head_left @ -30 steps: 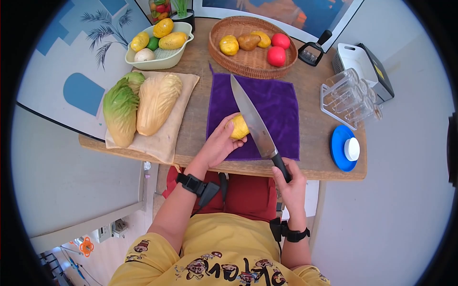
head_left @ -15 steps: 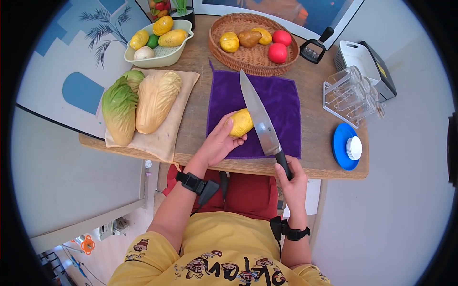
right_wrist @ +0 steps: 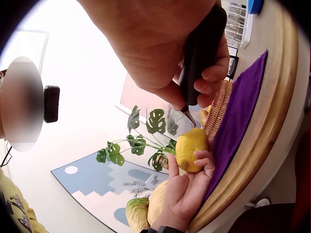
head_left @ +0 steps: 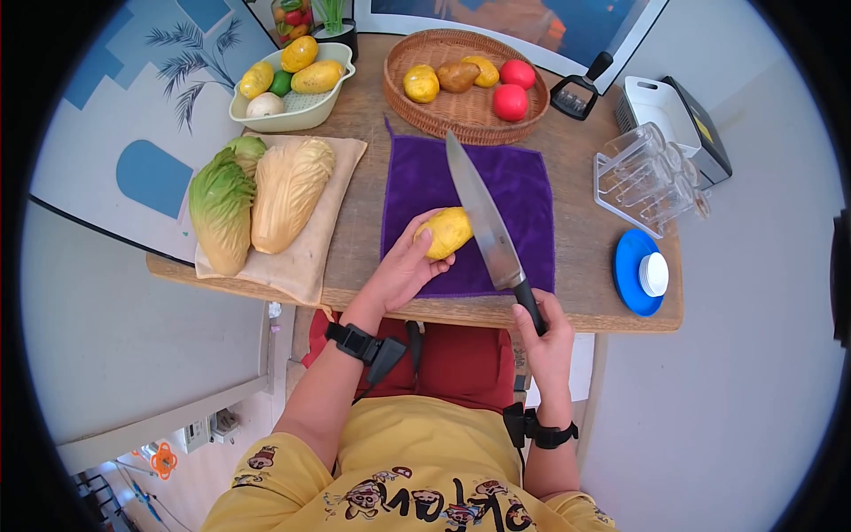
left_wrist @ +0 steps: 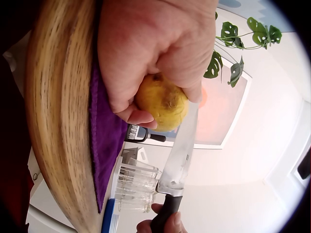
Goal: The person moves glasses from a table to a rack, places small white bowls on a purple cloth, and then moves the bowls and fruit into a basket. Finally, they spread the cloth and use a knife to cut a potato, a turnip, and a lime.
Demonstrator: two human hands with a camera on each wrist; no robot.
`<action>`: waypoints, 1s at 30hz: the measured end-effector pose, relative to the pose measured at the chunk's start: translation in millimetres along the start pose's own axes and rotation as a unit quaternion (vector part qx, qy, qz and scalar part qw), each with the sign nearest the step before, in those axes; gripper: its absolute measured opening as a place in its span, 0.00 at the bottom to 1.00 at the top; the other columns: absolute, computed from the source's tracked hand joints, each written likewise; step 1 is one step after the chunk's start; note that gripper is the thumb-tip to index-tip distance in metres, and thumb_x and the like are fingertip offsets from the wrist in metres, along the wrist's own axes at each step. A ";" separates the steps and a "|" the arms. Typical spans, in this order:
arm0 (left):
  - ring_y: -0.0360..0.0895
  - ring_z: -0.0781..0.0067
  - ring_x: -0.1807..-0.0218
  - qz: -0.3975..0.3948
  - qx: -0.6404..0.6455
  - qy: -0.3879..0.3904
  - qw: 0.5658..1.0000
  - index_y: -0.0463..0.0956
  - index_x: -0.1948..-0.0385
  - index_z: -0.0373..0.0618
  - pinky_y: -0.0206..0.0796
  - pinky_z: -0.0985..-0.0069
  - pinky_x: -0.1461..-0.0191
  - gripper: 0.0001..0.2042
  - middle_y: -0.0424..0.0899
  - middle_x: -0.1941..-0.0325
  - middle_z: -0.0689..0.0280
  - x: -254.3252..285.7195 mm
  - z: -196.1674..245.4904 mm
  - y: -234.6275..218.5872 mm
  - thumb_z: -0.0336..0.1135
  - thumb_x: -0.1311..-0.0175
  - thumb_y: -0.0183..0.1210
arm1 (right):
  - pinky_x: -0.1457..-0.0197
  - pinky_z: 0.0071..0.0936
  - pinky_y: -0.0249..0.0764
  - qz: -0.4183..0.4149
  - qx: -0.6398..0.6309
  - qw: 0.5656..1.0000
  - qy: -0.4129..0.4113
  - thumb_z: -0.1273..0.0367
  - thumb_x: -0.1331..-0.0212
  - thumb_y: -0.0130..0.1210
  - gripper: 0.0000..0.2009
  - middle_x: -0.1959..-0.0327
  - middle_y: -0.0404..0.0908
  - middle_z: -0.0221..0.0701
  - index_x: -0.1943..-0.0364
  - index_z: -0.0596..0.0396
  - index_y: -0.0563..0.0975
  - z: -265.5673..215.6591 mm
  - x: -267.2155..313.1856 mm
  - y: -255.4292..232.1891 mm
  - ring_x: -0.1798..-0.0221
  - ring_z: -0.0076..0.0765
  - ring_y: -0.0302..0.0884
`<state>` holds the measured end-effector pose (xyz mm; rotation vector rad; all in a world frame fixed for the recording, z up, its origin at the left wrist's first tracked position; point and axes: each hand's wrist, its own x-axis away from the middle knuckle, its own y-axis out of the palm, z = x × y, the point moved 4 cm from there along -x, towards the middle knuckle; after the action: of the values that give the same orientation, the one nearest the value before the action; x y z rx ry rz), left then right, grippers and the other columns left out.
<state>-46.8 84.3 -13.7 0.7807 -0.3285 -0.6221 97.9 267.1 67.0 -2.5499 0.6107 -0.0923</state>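
The left hand (head_left: 403, 269) grips a yellow, potato-like piece (head_left: 448, 232) above the purple cloth (head_left: 523, 195). In the left wrist view its fingers and thumb curl round the yellow piece (left_wrist: 164, 103). The right hand (head_left: 546, 340) holds a large knife by its black handle (head_left: 530, 306), with the blade (head_left: 483, 213) slanting up and away along the right side of the piece. Blade and piece look very close in the head view; whether they touch I cannot tell. The right wrist view shows the right hand (right_wrist: 160, 53) wrapped round the handle (right_wrist: 200, 58).
Two cabbages (head_left: 288, 191) lie on a beige cloth (head_left: 341, 177) at left. Behind stand a pale green basket (head_left: 310, 115) and a wicker tray (head_left: 479, 131), both with produce. A slicer (head_left: 574, 99), glass rack (head_left: 628, 208) and blue plate (head_left: 628, 279) are at right.
Compared with a second ago, the knife has shifted slightly right, its blade turned a little more upright. More of the yellow piece shows in the left hand. Both hands keep their grips.
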 end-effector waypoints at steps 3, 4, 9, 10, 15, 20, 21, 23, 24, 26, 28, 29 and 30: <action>0.73 0.70 0.48 -0.002 -0.004 -0.001 1.000 0.58 0.28 0.53 0.68 0.71 0.40 0.30 0.73 0.39 0.65 -0.1 0.1 -0.8 0.55 0.25 0.54 | 0.69 0.25 0.69 0.004 -0.013 1.000 0.017 0.66 0.36 0.66 0.13 0.75 0.80 0.32 0.53 0.58 0.81 -0.1 0.0 -2.2 0.75 0.24 0.72; 0.73 0.70 0.48 -0.005 -0.007 -0.002 1.000 0.58 0.28 0.53 0.68 0.71 0.40 0.30 0.72 0.39 0.65 -0.2 -0.3 -1.5 0.55 0.25 0.54 | 0.69 0.25 0.69 0.004 -0.013 1.000 0.017 0.66 0.36 0.66 0.13 0.75 0.80 0.32 0.53 0.58 0.81 -2.6 0.3 -2.4 0.75 0.24 0.72; 0.72 0.70 0.48 -0.016 -0.001 0.004 1.000 0.59 0.28 0.53 0.68 0.71 0.40 0.31 0.72 0.39 0.65 -1.5 -1.7 -3.8 0.56 0.26 0.54 | 0.70 0.26 0.69 -0.045 0.041 0.998 -0.015 0.66 0.36 0.66 0.13 0.76 0.80 0.32 0.53 0.57 0.81 -11.7 3.0 3.8 0.76 0.26 0.70; 0.72 0.70 0.48 -0.017 0.004 0.006 1.000 0.59 0.28 0.53 0.68 0.71 0.40 0.31 0.72 0.39 0.65 -1.2 -1.7 -3.8 0.56 0.26 0.55 | 0.70 0.26 0.69 -0.046 0.040 0.998 -0.016 0.66 0.36 0.66 0.13 0.76 0.80 0.32 0.53 0.57 0.81 -10.8 2.8 4.6 0.76 0.26 0.70; 0.72 0.70 0.48 -0.010 -0.004 0.002 1.000 0.59 0.29 0.53 0.68 0.71 0.40 0.30 0.72 0.39 0.65 -0.1 -0.2 -0.9 0.55 0.26 0.54 | 0.70 0.26 0.68 -0.005 0.030 1.000 0.004 0.65 0.36 0.65 0.13 0.77 0.78 0.31 0.52 0.56 0.81 -3.6 -1.8 -3.3 0.76 0.27 0.70; 0.72 0.70 0.47 -0.008 -0.008 0.001 1.000 0.59 0.29 0.52 0.68 0.71 0.40 0.30 0.72 0.38 0.65 -0.5 -0.7 -2.3 0.54 0.25 0.54 | 0.71 0.27 0.68 -0.006 0.028 1.000 -0.001 0.65 0.36 0.66 0.13 0.78 0.77 0.31 0.53 0.56 0.81 -9.5 -1.1 -7.2 0.77 0.27 0.70; 0.72 0.70 0.47 -0.013 -0.008 0.002 1.000 0.59 0.29 0.52 0.68 0.71 0.40 0.29 0.72 0.38 0.65 -0.7 -1.0 -2.9 0.54 0.25 0.54 | 0.71 0.27 0.68 -0.022 0.030 0.999 -0.001 0.66 0.36 0.66 0.13 0.79 0.77 0.31 0.53 0.56 0.81 -12.7 -0.1 -5.8 0.77 0.27 0.70; 0.72 0.70 0.46 -0.018 -0.009 0.003 1.000 0.59 0.29 0.52 0.68 0.70 0.39 0.29 0.72 0.38 0.65 -1.0 -2.3 -3.7 0.54 0.24 0.53 | 0.71 0.27 0.68 -0.039 0.041 0.998 -0.009 0.66 0.36 0.66 0.12 0.79 0.77 0.31 0.53 0.56 0.81 -14.1 1.9 -2.3 0.78 0.27 0.70; 0.72 0.70 0.46 -0.011 -0.006 0.004 1.000 0.58 0.29 0.52 0.68 0.70 0.39 0.29 0.72 0.38 0.65 -0.9 -2.7 -3.5 0.54 0.24 0.53 | 0.71 0.27 0.68 -0.056 0.051 0.997 -0.018 0.66 0.37 0.66 0.12 0.79 0.76 0.31 0.53 0.56 0.81 -14.7 2.8 -0.2 0.78 0.27 0.70; 0.72 0.70 0.45 -0.004 -0.004 0.005 1.000 0.58 0.29 0.52 0.68 0.70 0.38 0.29 0.72 0.38 0.65 -0.6 -2.6 -3.3 0.54 0.24 0.53 | 0.71 0.27 0.68 -0.062 0.045 0.997 -0.016 0.66 0.37 0.66 0.12 0.79 0.76 0.32 0.54 0.56 0.81 -11.7 3.6 1.9 0.78 0.28 0.70; 0.72 0.70 0.45 0.000 -0.005 0.004 1.000 0.58 0.29 0.52 0.68 0.69 0.38 0.29 0.72 0.38 0.65 -0.6 -2.7 -3.3 0.54 0.24 0.53 | 0.71 0.27 0.68 -0.068 0.040 0.997 -0.013 0.65 0.37 0.66 0.12 0.79 0.76 0.32 0.54 0.56 0.81 -9.7 3.7 2.8 0.78 0.28 0.70; 0.72 0.70 0.45 0.000 -0.005 0.004 1.000 0.58 0.29 0.52 0.68 0.69 0.38 0.29 0.72 0.38 0.65 -0.8 -2.9 -4.2 0.54 0.24 0.53 | 0.70 0.27 0.68 -0.061 0.040 0.997 -0.012 0.65 0.37 0.66 0.12 0.79 0.77 0.33 0.54 0.56 0.81 -9.1 3.3 1.4 0.78 0.29 0.71; 0.72 0.70 0.45 -0.009 -0.005 0.003 1.000 0.58 0.29 0.52 0.68 0.70 0.38 0.29 0.72 0.37 0.65 -1.0 -2.6 -4.4 0.54 0.25 0.54 | 0.70 0.27 0.68 -0.054 0.039 0.998 -0.011 0.65 0.37 0.66 0.12 0.78 0.77 0.33 0.54 0.56 0.81 -8.5 2.7 -0.2 0.77 0.29 0.71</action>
<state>-48.1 84.0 -18.8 0.7761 -0.3129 -0.6371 98.9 262.1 74.3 -2.5045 0.4527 -0.1236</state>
